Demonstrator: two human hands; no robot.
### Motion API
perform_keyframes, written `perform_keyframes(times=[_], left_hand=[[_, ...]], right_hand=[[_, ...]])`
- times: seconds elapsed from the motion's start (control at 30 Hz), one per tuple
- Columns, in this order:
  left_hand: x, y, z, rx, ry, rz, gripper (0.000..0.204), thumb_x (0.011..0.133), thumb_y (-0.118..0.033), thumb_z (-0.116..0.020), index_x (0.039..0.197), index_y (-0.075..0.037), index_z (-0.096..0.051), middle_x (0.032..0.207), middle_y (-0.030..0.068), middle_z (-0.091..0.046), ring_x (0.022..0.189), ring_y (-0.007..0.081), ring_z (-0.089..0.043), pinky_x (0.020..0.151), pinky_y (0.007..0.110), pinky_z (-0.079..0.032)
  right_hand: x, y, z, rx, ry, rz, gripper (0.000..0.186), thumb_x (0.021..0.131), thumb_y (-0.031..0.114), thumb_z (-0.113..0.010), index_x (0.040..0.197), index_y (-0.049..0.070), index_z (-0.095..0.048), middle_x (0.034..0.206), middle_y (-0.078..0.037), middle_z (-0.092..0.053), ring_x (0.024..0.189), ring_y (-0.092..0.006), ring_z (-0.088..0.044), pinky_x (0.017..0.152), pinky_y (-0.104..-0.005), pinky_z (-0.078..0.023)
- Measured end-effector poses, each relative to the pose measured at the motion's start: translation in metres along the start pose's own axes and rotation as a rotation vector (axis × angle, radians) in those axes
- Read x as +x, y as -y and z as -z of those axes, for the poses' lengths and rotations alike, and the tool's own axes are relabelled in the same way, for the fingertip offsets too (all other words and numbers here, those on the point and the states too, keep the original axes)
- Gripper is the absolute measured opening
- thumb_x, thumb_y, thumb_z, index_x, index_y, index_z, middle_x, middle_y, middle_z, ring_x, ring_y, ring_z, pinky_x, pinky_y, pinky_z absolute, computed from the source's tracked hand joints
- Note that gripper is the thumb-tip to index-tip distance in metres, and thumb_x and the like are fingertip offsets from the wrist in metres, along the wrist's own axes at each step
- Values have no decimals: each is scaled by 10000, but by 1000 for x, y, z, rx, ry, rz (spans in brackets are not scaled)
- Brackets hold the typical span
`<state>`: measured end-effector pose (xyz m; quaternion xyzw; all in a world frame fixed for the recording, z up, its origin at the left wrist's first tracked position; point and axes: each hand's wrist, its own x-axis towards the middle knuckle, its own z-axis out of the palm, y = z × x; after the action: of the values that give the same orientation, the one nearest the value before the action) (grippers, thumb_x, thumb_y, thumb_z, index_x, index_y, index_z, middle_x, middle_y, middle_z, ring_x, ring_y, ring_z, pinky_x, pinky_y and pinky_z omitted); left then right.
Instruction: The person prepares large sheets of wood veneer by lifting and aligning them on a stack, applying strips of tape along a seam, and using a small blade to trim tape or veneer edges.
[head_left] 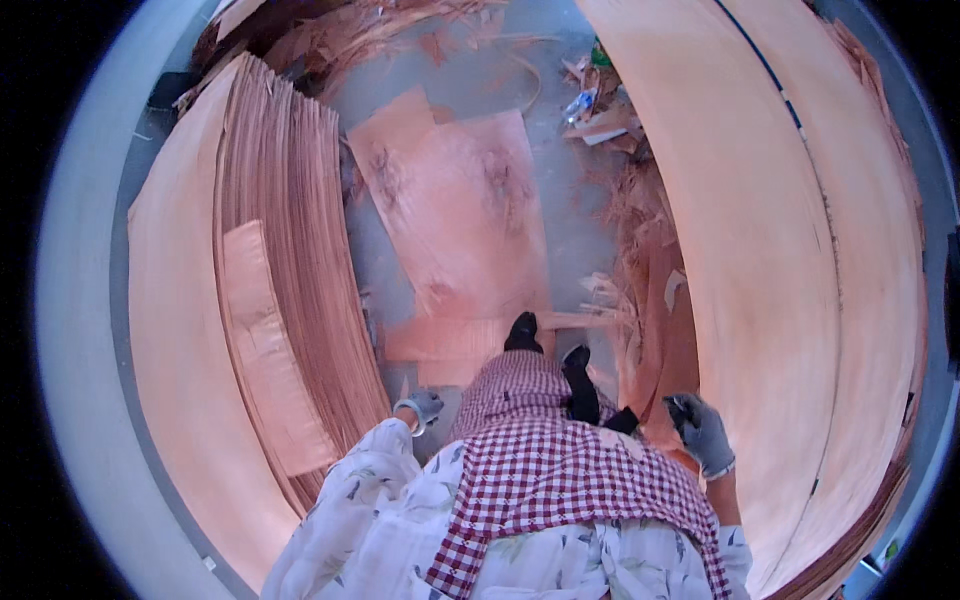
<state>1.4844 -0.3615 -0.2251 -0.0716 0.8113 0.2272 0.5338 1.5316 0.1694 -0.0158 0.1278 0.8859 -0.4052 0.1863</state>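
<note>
My left hand (425, 408), in a grey glove, hangs beside the near end of the left stack of thin wood veneer sheets (290, 200). Its fingers look curled in, and nothing shows in them. Over the inner edge of the right veneer stack (760, 300) is my right hand (704, 436), in a grey glove with dark fingertips. The fingers are loosely bent and a little apart, with no object visible between them. Whether that hand touches the sheets, I cannot tell. A narrow veneer piece (275, 345) lies along the left stack's side.
Loose veneer sheets (460, 200) lie on the grey floor between the stacks, right ahead of my dark shoes (522, 333). Torn veneer scraps (640, 230) line the right stack's foot. More broken strips (370, 40) are heaped at the far end. A dark line (790, 105) runs lengthwise along the right stack.
</note>
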Motion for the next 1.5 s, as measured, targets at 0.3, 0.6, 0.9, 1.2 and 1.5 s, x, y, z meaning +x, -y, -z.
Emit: perform_keyframes(times=[0.3,0.6,0.9,1.2,1.5], left_hand=[[-38,-19,-53,-282,73,116,417,837,-64,-418,1234,-76,-543,1075,137,-631,866,247,-637,749,347,-516],[-6,-43,-11,98,-3,-249,404,852,-144,-470,1242,-46,-510,1221,189,-543,1121,332,-532,971,393,-406],[47,-1,-92,411,270,-31,607,879,-433,-450,1395,-134,-336,1431,306,-206,1260,499,-311,1037,512,-301],[70,27,-138,312,103,-3,683,821,-388,-515,1428,-192,-273,1398,320,-243,1204,482,-351,936,552,-318],[63,7,-167,113,-142,-36,594,821,-276,-483,1393,-216,-334,1362,294,-298,1102,454,-413,870,548,-360]], right_hand=[[15,-3,-8,-35,298,-91,243,801,84,-587,1036,23,-605,850,-176,-651,779,-341,-646,676,-371,-497],[-13,-61,-117,71,250,-186,271,840,106,-530,1087,13,-593,873,-173,-656,732,-267,-657,670,-366,-512],[115,-200,-328,-160,506,53,203,787,114,-507,936,19,-605,933,-211,-579,912,-393,-550,796,-446,-459],[373,-313,-480,-706,789,-100,607,824,328,-533,1371,111,-383,1426,-169,-335,1315,-390,-277,1100,-432,-221],[377,-396,-506,-964,676,-11,431,889,160,-389,1319,134,-406,1354,-132,-398,1226,-324,-433,926,-473,-432]])
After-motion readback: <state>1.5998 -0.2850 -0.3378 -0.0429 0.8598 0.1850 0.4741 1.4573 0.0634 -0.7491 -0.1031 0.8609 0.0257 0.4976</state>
